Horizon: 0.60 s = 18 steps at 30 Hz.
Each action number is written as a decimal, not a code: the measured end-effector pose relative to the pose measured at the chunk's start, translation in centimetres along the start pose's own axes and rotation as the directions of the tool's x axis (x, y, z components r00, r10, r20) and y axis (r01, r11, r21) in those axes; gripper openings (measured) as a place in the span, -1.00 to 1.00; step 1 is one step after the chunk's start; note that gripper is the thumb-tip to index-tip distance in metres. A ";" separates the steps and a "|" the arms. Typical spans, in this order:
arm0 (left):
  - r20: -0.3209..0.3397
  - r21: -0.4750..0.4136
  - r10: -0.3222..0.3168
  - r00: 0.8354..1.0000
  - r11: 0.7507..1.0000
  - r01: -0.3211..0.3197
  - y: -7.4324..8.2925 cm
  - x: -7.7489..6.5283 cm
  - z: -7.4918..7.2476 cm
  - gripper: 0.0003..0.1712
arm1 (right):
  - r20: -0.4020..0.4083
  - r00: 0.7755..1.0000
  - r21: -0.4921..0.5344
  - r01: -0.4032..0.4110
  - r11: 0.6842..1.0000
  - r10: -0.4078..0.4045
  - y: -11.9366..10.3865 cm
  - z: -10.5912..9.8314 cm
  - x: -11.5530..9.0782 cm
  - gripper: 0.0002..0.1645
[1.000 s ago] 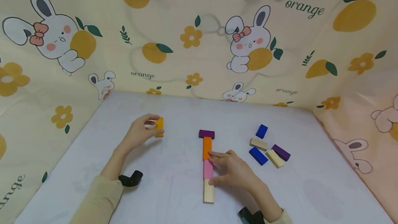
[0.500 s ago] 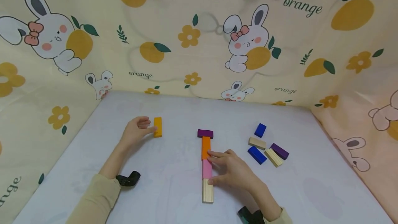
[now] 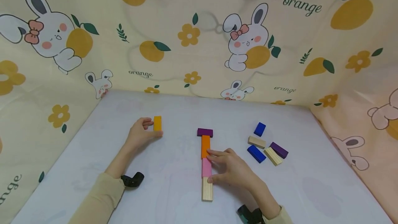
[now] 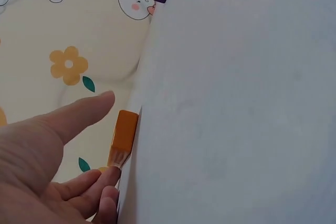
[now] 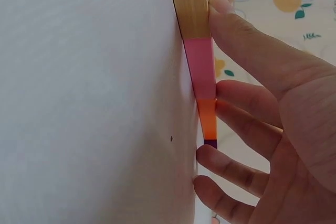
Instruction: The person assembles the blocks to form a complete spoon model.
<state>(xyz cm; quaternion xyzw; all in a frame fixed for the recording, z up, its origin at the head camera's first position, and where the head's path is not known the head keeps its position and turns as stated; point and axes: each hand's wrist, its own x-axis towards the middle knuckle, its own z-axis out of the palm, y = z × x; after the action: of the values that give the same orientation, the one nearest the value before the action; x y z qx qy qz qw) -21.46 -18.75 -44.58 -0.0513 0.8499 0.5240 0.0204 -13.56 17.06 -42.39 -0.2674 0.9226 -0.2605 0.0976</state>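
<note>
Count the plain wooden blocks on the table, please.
3: the row's nearest wooden block, plus two lying loose at right, the farther wooden block and the nearer wooden block. No others show.

The left arm (image 3: pixel 119 160) stretches toward 1 o'clock, the left hand (image 3: pixel 141 132) at 8 o'clock from the head view's centre, left thumb (image 4: pixel 86 114) straight, clear of bent left fingers (image 4: pixel 86 200). At 5 o'clock, the right arm (image 3: pixel 267 199) slants toward 11; the right hand (image 3: pixel 234 168) points right fingers (image 5: pixel 252 124) toward 9, right thumb (image 5: pixel 247 32) parted from them.
</note>
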 end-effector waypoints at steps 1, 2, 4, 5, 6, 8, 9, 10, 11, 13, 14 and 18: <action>0.000 0.004 0.001 1.000 1.000 -0.001 0.0 0.0 0.1 0.00 | 0.001 1.000 0.001 0.000 1.000 0.000 0.0 0.0 0.0 -0.13; 0.000 0.004 0.000 1.000 1.000 0.000 0.0 -0.1 0.2 0.01 | 0.001 1.000 0.000 0.000 1.000 0.000 0.1 0.1 0.0 -0.12; 0.003 0.008 0.001 1.000 1.000 -0.001 0.0 -0.2 0.2 0.01 | 0.001 1.000 -0.001 0.000 1.000 0.000 0.1 0.1 0.0 -0.12; 0.003 0.009 -0.001 1.000 1.000 0.001 0.1 -0.2 0.2 0.01 | 0.001 1.000 -0.002 -0.001 1.000 0.001 0.2 0.2 0.0 -0.12; 0.004 0.014 0.001 1.000 1.000 -0.001 0.0 -0.1 0.2 0.01 | -0.001 1.000 -0.006 0.001 1.000 -0.001 0.2 0.2 0.0 -0.12; 0.004 0.020 0.000 1.000 1.000 0.000 0.1 -0.1 0.2 0.00 | -0.004 1.000 -0.008 0.000 1.000 0.000 0.2 0.2 0.0 -0.11; 0.001 0.025 0.002 1.000 1.000 -0.002 0.1 0.0 0.2 -0.01 | -0.005 1.000 -0.009 0.000 1.000 0.000 0.2 0.2 0.0 -0.12; -0.005 0.027 0.003 1.000 1.000 -0.003 0.2 0.0 0.2 -0.03 | -0.006 1.000 -0.008 0.000 1.000 0.000 0.2 0.1 0.1 -0.12; -0.010 0.029 0.004 1.000 1.000 -0.004 0.3 0.1 0.2 -0.05 | -0.006 1.000 -0.009 0.001 1.000 -0.001 0.1 0.1 0.1 -0.12; -0.017 0.035 0.003 1.000 0.999 -0.003 0.4 0.2 0.2 -0.08 | -0.006 1.000 -0.004 0.001 1.000 -0.001 0.1 0.1 0.1 -0.13; -0.019 0.037 0.002 1.000 0.999 -0.001 0.4 0.2 0.2 -0.10 | -0.005 1.000 -0.001 0.002 1.000 -0.002 0.1 0.0 0.2 -0.13; -0.023 0.048 -0.011 1.000 0.999 0.012 0.5 0.2 0.2 -0.15 | -0.004 1.000 0.001 0.004 1.000 -0.004 0.0 0.0 0.2 -0.13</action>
<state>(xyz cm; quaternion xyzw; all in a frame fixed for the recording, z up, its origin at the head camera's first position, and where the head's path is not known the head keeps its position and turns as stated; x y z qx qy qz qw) -21.72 -18.36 -44.30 -0.0619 0.8621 0.5027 0.0149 -13.68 16.96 -42.41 -0.2686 0.9221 -0.2615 0.0953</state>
